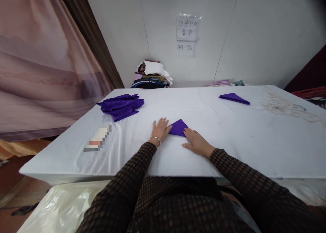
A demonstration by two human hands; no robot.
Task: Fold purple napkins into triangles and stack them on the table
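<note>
A purple cloth folded into a small triangle [178, 127] lies on the white-covered table [229, 138] straight ahead of me. My left hand [160, 130] lies flat with fingers stretched out, touching the triangle's left corner. My right hand [196, 142] rests flat on the table, its fingertips pressing the triangle's right lower edge. Both arms wear dark checked sleeves, and a bracelet sits on my left wrist.
A heap of unfolded purple cloths [121, 105] lies at the far left of the table. Another folded purple cloth [234, 98] sits far right. A blurred flat object [98, 142] lies near the left edge. Stacked textiles [151, 75] stand against the wall under a paper sign [187, 28].
</note>
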